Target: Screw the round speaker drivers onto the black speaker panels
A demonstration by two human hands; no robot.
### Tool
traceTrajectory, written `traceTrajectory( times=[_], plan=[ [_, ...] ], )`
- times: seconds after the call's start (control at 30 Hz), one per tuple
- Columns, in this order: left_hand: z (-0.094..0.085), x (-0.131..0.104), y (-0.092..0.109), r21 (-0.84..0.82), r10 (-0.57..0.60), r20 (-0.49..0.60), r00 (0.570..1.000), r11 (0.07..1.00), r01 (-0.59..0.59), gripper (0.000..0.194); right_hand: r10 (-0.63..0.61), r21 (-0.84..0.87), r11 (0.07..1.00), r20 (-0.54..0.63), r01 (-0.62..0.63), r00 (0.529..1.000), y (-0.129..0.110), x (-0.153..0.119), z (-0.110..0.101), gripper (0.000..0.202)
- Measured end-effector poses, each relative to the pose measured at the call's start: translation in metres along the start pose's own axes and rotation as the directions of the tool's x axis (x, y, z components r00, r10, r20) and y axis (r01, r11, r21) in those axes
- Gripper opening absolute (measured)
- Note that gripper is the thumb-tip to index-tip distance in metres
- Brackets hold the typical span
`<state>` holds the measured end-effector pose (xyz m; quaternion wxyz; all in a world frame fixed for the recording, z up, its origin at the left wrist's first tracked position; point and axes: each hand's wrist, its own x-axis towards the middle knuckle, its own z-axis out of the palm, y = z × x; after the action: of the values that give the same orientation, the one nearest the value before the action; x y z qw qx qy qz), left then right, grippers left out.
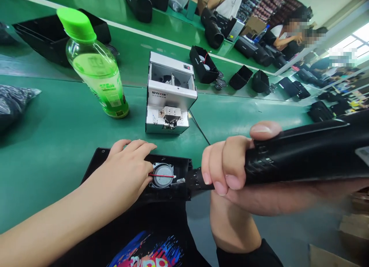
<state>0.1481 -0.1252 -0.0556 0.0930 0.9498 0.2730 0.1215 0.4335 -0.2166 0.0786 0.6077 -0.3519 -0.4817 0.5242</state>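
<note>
A black open housing (178,165) lies at the table's near edge, with a round silver speaker (163,175) inside and a red wire across it. My left hand (129,169) rests over the housing's left part, its fingers bent beside the speaker; what its fingertips hold, if anything, is hidden. The fingers of my right hand (230,167) are wrapped round a black electric screwdriver (288,155). Held nearly level, the tool points left, its tip by the speaker's right edge.
Behind the housing stands a silver screw dispenser (170,94), with a cable at its right. A green-capped bottle (100,74) is to its left. A plastic-wrapped bundle (14,105) lies far left. Farther back are black housings (203,65), loose speakers (220,83) and people at work.
</note>
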Motion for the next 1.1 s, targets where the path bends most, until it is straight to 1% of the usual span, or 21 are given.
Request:
traceTrajectory(
  times=[0.13,0.23,0.33,0.4,0.57,0.67,0.73,0.8,0.9,0.93,1.0,1.1],
  plan=[
    [-0.005,0.005,0.004,0.008,-0.022,0.006,1.000,1.000,0.022,0.025,-0.107,0.077,0.990,-0.097,0.114,0.990,0.013,-0.001,0.009,0.063],
    [-0.010,0.007,0.009,0.054,-0.046,-0.015,0.999,0.997,0.047,0.023,-0.102,0.113,0.987,-0.103,0.114,0.989,0.017,-0.001,0.011,0.066],
    [-0.014,0.009,0.014,0.104,-0.048,0.002,0.999,0.993,0.047,0.011,-0.084,0.125,0.987,-0.108,0.098,0.991,0.015,0.000,0.010,0.064],
    [-0.016,0.013,0.016,0.123,-0.029,0.046,0.999,0.992,0.023,0.004,-0.086,0.115,0.988,-0.112,0.099,0.990,0.015,0.000,0.011,0.064],
    [-0.017,0.026,0.016,0.136,0.055,0.164,0.985,0.988,-0.077,0.010,-0.099,0.119,0.986,-0.121,0.113,0.988,0.017,-0.001,0.014,0.066],
    [-0.019,0.031,0.009,0.130,0.100,0.202,0.974,0.983,-0.128,0.010,-0.082,0.142,0.985,-0.114,0.098,0.990,0.018,0.000,0.013,0.066],
    [-0.022,0.031,0.005,0.123,0.122,0.206,0.971,0.981,-0.149,0.015,-0.101,0.161,0.980,-0.120,0.119,0.988,0.020,0.002,0.011,0.067],
    [-0.027,0.027,0.002,0.132,0.121,0.169,0.978,0.981,-0.144,0.017,-0.135,0.180,0.971,-0.124,0.156,0.983,0.022,0.005,0.009,0.069],
    [-0.035,0.019,0.006,0.174,0.095,0.044,0.995,0.980,-0.101,0.011,-0.171,0.204,0.959,-0.130,0.195,0.977,0.025,0.009,0.007,0.070],
    [-0.038,0.015,0.009,0.186,0.096,0.003,0.995,0.978,-0.095,0.013,-0.173,0.212,0.957,-0.131,0.198,0.976,0.025,0.010,0.007,0.070],
    [-0.044,0.008,0.016,0.208,0.123,-0.068,0.990,0.972,-0.107,0.021,-0.165,0.227,0.955,-0.123,0.190,0.979,0.024,0.012,0.006,0.069],
    [-0.052,-0.002,0.021,0.234,0.194,-0.174,0.966,0.960,-0.151,0.032,-0.140,0.241,0.957,-0.110,0.163,0.984,0.020,0.013,0.005,0.069]
  ],
)
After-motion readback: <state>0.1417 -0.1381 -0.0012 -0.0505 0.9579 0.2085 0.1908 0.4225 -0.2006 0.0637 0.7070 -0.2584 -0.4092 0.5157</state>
